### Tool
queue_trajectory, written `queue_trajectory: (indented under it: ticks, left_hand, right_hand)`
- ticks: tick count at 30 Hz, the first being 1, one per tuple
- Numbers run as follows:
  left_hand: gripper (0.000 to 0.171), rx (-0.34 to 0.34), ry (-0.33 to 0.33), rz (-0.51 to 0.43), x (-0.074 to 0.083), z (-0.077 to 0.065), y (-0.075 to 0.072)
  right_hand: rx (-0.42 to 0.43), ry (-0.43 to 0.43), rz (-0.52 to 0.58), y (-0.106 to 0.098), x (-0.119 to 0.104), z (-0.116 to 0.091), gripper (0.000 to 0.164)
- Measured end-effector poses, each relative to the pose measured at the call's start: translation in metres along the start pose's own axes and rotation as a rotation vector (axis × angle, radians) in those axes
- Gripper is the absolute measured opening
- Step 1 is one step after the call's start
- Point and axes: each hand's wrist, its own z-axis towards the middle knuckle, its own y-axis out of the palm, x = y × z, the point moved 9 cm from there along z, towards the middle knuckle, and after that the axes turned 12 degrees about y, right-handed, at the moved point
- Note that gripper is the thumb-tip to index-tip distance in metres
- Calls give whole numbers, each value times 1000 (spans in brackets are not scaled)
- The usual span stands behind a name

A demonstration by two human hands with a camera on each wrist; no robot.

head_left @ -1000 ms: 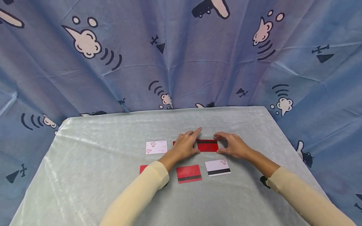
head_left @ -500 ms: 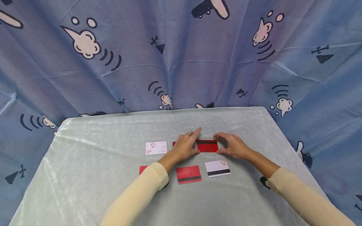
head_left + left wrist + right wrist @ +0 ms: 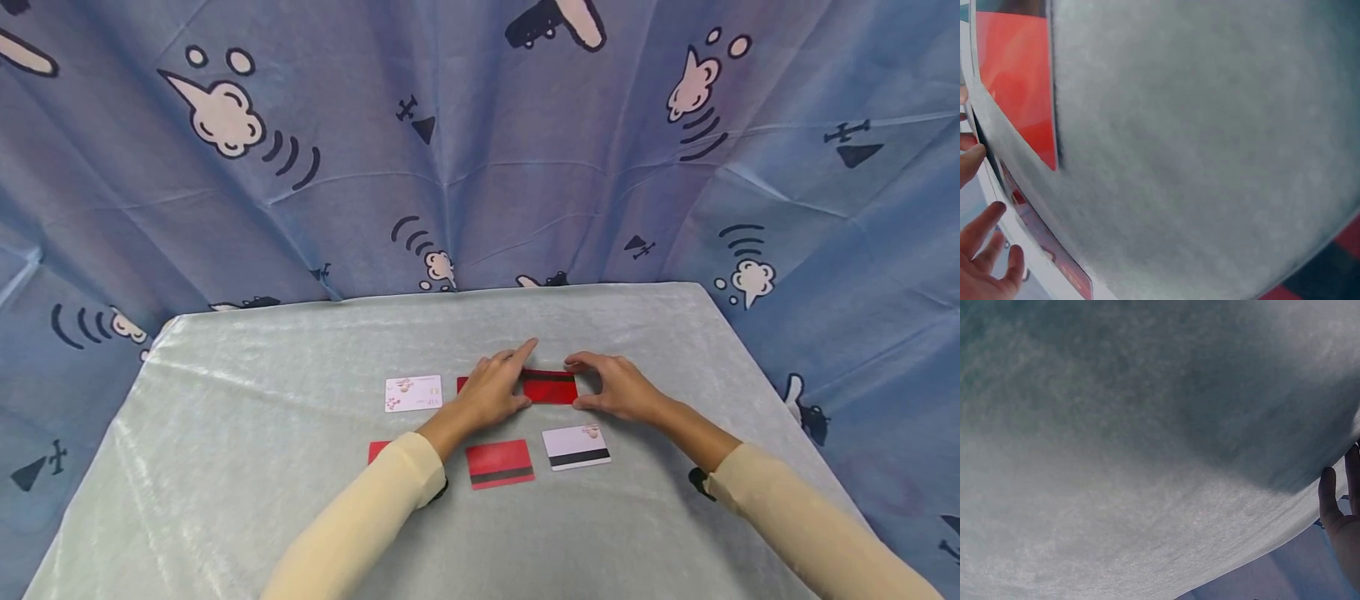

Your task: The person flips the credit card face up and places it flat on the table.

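In the head view, a red card with a black stripe (image 3: 550,390) spans the gap between the two hands in the back row. My left hand (image 3: 489,387) holds its left edge, thumb at the near corner, one finger pointing past the far edge. At its right edge, my right hand (image 3: 626,389) grips the card between thumb and fingertip. Another red card (image 3: 461,382) lies mostly hidden behind the left hand. The left wrist view catches fingers (image 3: 985,215) at its left border and a red card (image 3: 1019,81) above. In the right wrist view, only fingers (image 3: 1327,487) show.
A white card with a floral print (image 3: 413,393) lies at the back left. Nearer are a red card (image 3: 378,449) partly under the left sleeve, a striped red card (image 3: 499,464) and a striped white card (image 3: 577,447). A pale cloth (image 3: 255,467) covers the table; a patterned blue curtain (image 3: 480,142) hangs behind.
Both hands stay at the red card, almost still. The far edge of that card looks slightly more tilted now. The other cards keep their places.
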Motion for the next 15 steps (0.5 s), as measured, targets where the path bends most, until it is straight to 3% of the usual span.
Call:
queue_trajectory:
  ticks: [9, 15]
  left_hand:
    - [88, 46, -4, -55, 2, 1, -3]
    - [88, 72, 32, -76, 6, 2, -9]
  right_hand:
    - [-10, 17, -13, 1, 2, 0, 66]
    - [-11, 9, -19, 1, 1, 0, 68]
